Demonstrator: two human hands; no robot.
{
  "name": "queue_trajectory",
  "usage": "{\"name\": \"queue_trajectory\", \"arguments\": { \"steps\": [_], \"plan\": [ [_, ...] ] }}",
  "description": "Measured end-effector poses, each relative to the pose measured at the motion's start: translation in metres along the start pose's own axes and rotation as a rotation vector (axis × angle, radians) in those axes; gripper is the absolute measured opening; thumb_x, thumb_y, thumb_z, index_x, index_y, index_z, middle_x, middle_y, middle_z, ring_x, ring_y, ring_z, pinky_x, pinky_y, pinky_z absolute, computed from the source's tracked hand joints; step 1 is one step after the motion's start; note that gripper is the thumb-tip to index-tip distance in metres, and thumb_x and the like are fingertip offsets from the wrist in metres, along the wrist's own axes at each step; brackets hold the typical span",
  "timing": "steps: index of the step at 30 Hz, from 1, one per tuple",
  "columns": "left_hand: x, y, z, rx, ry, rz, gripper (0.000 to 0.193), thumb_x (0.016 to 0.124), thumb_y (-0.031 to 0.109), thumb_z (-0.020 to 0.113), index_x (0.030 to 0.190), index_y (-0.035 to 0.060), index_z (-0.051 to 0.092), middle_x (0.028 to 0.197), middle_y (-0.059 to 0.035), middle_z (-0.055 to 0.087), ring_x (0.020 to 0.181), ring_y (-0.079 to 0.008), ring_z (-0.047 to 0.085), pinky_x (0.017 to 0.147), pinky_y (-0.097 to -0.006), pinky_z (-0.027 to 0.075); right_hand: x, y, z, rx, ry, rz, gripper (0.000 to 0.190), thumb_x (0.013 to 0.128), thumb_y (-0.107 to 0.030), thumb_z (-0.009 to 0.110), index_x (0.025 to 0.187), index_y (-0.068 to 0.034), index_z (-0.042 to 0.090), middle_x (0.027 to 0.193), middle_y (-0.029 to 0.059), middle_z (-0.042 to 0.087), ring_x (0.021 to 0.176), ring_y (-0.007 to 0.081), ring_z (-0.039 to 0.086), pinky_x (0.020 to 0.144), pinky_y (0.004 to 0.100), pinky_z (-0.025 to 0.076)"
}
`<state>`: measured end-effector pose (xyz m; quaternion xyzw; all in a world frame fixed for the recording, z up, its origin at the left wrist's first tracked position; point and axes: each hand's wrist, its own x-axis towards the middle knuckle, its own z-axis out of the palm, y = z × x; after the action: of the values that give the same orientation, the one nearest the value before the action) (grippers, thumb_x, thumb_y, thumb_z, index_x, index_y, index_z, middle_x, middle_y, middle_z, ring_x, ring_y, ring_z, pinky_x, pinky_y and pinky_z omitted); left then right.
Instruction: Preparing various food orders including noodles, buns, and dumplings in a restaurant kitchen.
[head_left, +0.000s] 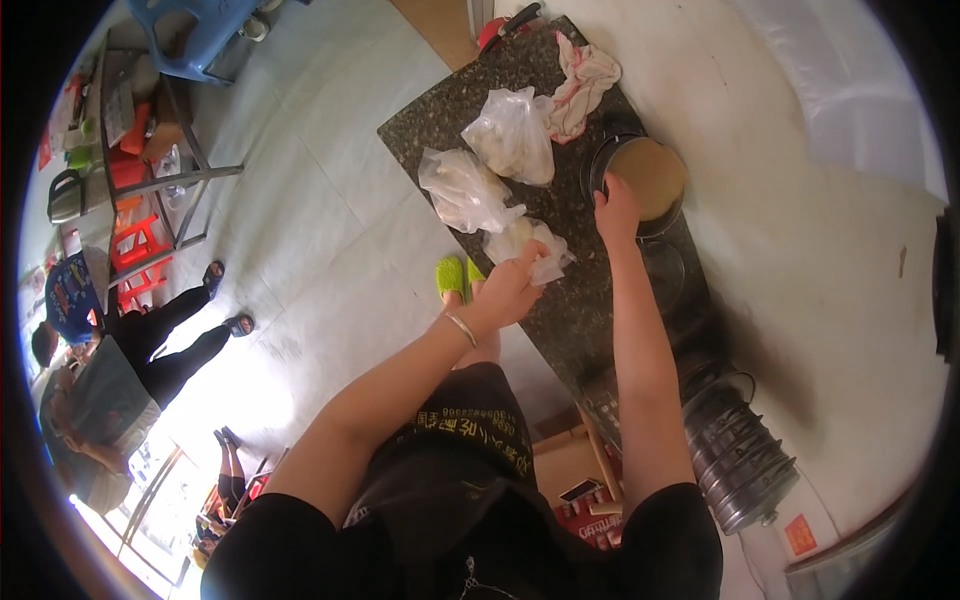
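Observation:
Over the dark speckled stone counter (576, 322), my left hand (517, 281) pinches the gathered neck of a translucent plastic bag (525, 238) with pale contents. My right hand (617, 210) is at the near side of a dark round pot, by a round tan disc or surface (649, 178); whether its fingers grip the rim I cannot tell. Beyond my left hand lie two more filled plastic bags, one (461, 187) near the counter's edge and one (514, 139) further in. A red-striped white cloth (586, 79) touches the further bag.
A glass lid or round pan (660, 276) lies beside my right forearm. Stacked metal steamers (742, 450) stand by the wall at lower right. A black-handled pan (511, 28) is at the counter's far end. People stand at the left, near red stools (140, 244) and a blue chair (187, 37).

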<state>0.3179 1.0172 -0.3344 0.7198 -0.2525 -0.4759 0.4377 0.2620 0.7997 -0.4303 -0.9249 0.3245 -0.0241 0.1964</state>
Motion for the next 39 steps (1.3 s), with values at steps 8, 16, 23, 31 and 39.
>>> {"name": "queue_trajectory", "arguments": {
  "steps": [8, 16, 23, 31, 39],
  "plan": [
    [0.011, -0.011, -0.013, -0.381, -0.022, 0.056, 0.021, 0.081, 0.002, 0.040, 0.101, 0.0064, 0.040, 0.067, -0.0018, 0.050, 0.063, -0.0114, 0.051, 0.058, -0.0247, 0.042, -0.072, -0.070, -0.042, 1.004, -0.376, 0.140, 0.014, 0.079, -0.005, 0.056, 0.092, 0.000, 0.059, 0.086, 0.0084, 0.060, 0.074, 0.0130, 0.057, 0.064, 0.0254, 0.045],
    [0.015, -0.024, -0.018, -0.471, 0.010, -0.156, 0.009, 0.084, 0.011, 0.045, 0.092, 0.0064, 0.047, 0.077, -0.0060, 0.059, 0.055, -0.0145, 0.053, 0.052, -0.0263, 0.043, -0.104, -0.099, -0.064, 0.684, -0.125, -0.198, 0.009, 0.073, -0.002, 0.060, 0.081, 0.000, 0.058, 0.078, 0.0070, 0.057, 0.078, 0.0175, 0.055, 0.072, 0.0264, 0.042],
    [0.027, 0.018, -0.030, 0.590, -0.046, 0.396, 0.015, 0.072, 0.005, 0.053, 0.087, 0.0063, 0.051, 0.094, -0.0092, 0.056, 0.070, -0.0309, 0.057, 0.059, -0.0353, 0.046, -0.079, -0.063, -0.052, 0.945, -0.510, 0.213, 0.028, 0.088, -0.023, 0.046, 0.091, 0.002, 0.059, 0.083, 0.0044, 0.060, 0.078, 0.0106, 0.052, 0.070, 0.0249, 0.041],
    [0.028, -0.026, -0.014, 0.142, 0.336, 0.277, 0.024, 0.067, 0.006, 0.062, 0.089, 0.0083, 0.052, 0.111, -0.0137, 0.047, 0.099, -0.0338, 0.048, 0.082, -0.0387, 0.042, -0.066, -0.063, -0.042, 0.829, -0.124, 0.327, 0.017, 0.082, -0.014, 0.056, 0.093, -0.001, 0.061, 0.079, 0.0062, 0.061, 0.073, 0.0090, 0.054, 0.065, 0.0233, 0.043],
    [-0.028, 0.033, -0.056, 0.128, 0.285, 0.336, 0.066, 0.063, 0.019, 0.072, 0.121, 0.0120, 0.039, 0.128, -0.0169, 0.030, 0.118, -0.0376, 0.031, 0.096, -0.0434, 0.031, 0.148, -0.216, -0.205, 0.371, 0.317, -0.568, 0.017, 0.080, -0.006, 0.054, 0.097, -0.003, 0.056, 0.093, 0.0132, 0.059, 0.085, 0.0296, 0.057, 0.074, 0.0329, 0.045]
  ]
}}
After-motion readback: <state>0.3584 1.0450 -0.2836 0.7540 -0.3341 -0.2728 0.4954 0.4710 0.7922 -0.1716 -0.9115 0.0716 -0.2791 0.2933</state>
